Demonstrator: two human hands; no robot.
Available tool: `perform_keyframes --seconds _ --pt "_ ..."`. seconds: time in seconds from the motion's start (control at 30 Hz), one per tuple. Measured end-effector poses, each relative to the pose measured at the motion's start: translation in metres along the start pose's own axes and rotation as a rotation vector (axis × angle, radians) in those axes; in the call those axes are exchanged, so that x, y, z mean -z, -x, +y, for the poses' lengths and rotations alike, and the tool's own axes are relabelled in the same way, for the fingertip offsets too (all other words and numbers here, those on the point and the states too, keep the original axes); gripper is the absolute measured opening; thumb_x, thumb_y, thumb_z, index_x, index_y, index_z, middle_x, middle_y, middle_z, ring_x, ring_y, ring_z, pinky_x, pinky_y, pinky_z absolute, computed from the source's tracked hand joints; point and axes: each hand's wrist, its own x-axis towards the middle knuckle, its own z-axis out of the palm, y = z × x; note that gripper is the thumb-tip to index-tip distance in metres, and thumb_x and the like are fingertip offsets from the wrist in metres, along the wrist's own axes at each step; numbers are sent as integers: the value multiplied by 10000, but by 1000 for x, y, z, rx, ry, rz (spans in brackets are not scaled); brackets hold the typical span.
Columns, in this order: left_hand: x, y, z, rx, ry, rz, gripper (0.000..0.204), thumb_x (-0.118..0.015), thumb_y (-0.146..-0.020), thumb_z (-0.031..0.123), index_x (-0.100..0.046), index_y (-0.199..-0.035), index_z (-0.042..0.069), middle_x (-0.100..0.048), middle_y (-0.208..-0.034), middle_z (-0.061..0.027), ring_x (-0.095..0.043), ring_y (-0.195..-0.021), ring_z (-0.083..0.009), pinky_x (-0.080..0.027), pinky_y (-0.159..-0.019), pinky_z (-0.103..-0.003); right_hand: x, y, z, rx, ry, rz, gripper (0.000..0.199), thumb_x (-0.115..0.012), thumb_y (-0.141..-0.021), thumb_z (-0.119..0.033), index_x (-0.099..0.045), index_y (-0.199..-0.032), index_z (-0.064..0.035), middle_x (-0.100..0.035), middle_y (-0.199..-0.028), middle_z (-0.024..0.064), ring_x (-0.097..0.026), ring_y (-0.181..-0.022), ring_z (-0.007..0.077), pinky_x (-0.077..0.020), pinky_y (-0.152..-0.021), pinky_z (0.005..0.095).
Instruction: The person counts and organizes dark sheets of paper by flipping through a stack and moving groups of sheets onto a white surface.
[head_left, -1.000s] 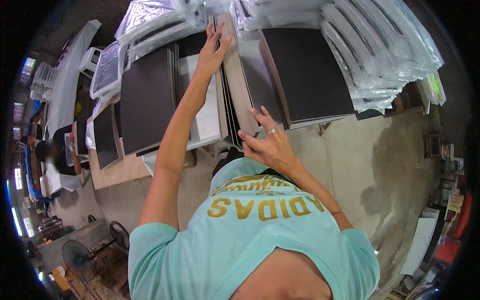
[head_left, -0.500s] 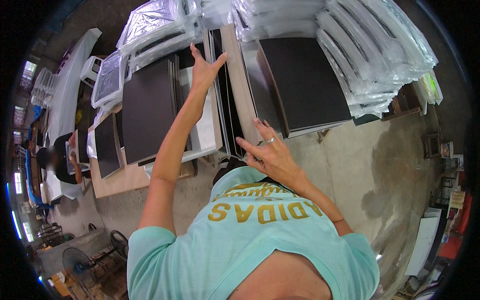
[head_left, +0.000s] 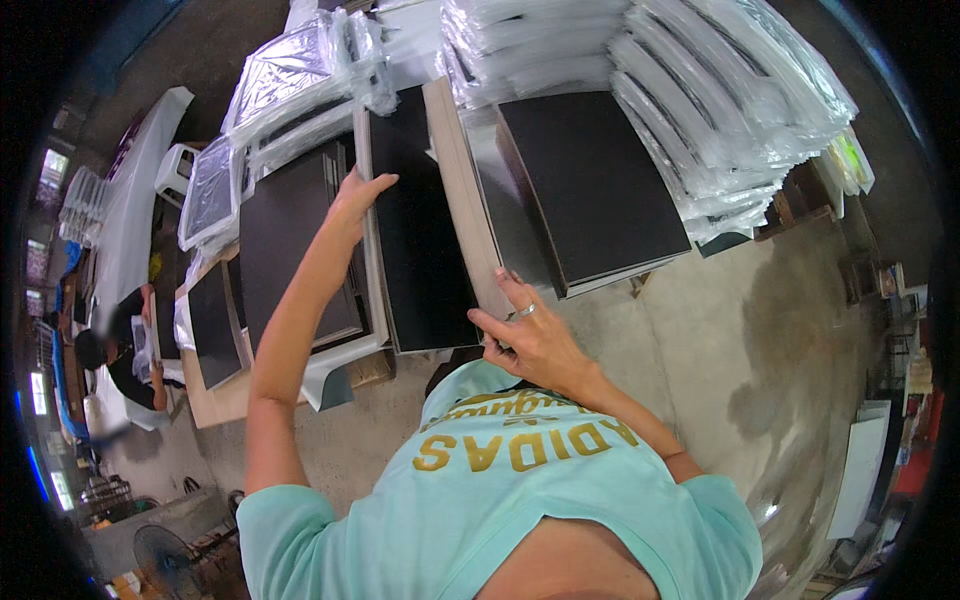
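Observation:
Black-faced flat boards stand on edge in front of me, parted into two groups. My left hand point(head_left: 360, 205) grips the left group by its upper edge point(head_left: 368, 245), thumb over the top and fingers hidden behind. At the near corner of the right group, a stack with pale edges point(head_left: 468, 190), my right hand point(head_left: 535, 335) pinches with thumb and index finger; a ring is on one finger. Between the hands a broad black board face point(head_left: 415, 215) shows, slanting down toward me.
A stack of black boards point(head_left: 600, 180) lies to the right, another point(head_left: 290, 240) to the left. Plastic-wrapped piles point(head_left: 720, 100) rise behind. A person point(head_left: 125, 345) works at the far left. A fan point(head_left: 165, 555) stands at lower left.
My left hand has moved left and toward me with the left group of boards. The gap between the groups has widened, baring a black face. My right hand stays at the corner.

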Motion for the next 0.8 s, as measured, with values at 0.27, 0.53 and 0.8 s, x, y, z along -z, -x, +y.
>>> perform_keyframes --seconds 0.27,0.53,0.8 --pt "75 12 5 94 -119 5 442 -764 -778 192 -540 -1100 -10 -583 -999 -108 -583 -918 -221 -493 -759 -364 0 -4 0 55 -23 43 345 -722 -747 -142 -642 -1079 -92 -376 -1364 333 -474 -1172 504 -438 -1011 489" --pt "150 112 205 -347 -186 117 393 -654 -857 195 -586 -1216 52 -612 -1152 -122 -581 -1087 -220 -463 -948 -338 -6 1 2 29 -24 39 366 -737 -725 -132 -661 -1083 -125 -406 -1361 300 -449 -1222 501 -467 -987 479" --pt "62 53 243 -1058 -841 122 370 -550 -939 179 -577 -1302 116 -525 -1362 -122 -561 -1178 -268 -448 -1039 -358 -8 -2 1 62 -42 68 349 -733 -724 -141 -633 -1058 -112 -420 -1325 322 -492 -1137 515 -426 -1024 497"
